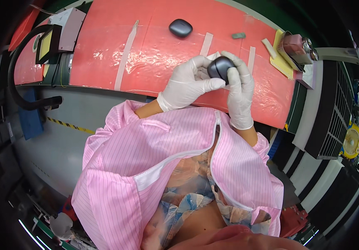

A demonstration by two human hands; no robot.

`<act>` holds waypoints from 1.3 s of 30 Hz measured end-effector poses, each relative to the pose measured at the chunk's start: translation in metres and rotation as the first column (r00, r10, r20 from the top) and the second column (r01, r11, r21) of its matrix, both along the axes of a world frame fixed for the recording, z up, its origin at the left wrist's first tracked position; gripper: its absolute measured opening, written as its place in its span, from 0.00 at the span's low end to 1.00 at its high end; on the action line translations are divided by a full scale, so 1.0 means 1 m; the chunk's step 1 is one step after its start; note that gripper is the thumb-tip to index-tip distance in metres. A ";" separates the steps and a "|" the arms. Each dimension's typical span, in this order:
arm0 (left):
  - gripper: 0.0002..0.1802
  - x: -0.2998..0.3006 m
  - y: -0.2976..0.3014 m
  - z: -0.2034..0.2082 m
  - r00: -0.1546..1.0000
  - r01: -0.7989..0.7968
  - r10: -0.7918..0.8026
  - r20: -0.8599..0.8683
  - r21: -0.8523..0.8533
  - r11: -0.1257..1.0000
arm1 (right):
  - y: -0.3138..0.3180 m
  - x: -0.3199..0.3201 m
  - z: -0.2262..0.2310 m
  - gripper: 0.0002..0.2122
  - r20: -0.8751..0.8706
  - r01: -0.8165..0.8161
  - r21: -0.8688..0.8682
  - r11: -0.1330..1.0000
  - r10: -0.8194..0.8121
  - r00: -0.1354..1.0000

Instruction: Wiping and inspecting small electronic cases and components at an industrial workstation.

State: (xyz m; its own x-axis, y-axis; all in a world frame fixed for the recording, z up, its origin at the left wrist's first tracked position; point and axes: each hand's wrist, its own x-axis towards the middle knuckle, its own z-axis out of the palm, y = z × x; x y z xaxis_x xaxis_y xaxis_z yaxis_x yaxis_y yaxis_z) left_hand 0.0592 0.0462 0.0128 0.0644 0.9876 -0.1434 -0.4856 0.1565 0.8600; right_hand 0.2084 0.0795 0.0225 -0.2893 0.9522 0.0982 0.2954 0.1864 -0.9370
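Observation:
Both my hands wear thin white gloves and hold a dark grey, glossy, rounded earbud charging case [220,69] over the table. My left hand [185,83] closes on its left side, with the thumb along the near edge. From the right, the fingers of my right hand [240,89] grip the case. A seam line runs across it, and the lid looks closed. Something white, perhaps a wipe, shows just behind the case; the fingers hide most of it. A second dark earbud charging case [180,28] lies apart on the red mat [100,46].
Pale tape strips [127,56] cross the mat. A small grey-green piece [238,36] lies at the back right, near a yellow pad [281,66] and a container with metal-topped bottles [296,45]. At left stand a black-framed box [49,44] and a black flexible hose [10,71].

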 end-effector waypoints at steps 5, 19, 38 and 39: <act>0.30 0.001 -0.009 -0.007 0.967 0.133 -0.106 -0.230 0.106 0.985 | 0.011 -0.006 0.006 0.22 -0.405 0.115 -0.324 0.939 -0.248 0.880; 0.47 -0.174 -0.093 -0.024 0.960 0.217 -0.237 0.149 0.136 0.967 | 0.035 0.016 -0.034 0.08 0.361 0.007 0.251 0.968 -0.101 0.927; 0.25 -0.425 -0.206 -0.224 0.070 -0.844 0.997 0.022 -0.532 0.071 | 0.053 0.034 0.042 0.05 0.510 -0.400 -0.253 0.881 0.473 0.719; 0.30 -0.414 -0.204 -0.218 0.023 -0.820 1.000 0.017 -0.572 0.028 | 0.063 0.029 0.027 0.06 0.545 -0.356 -0.168 0.919 0.387 0.744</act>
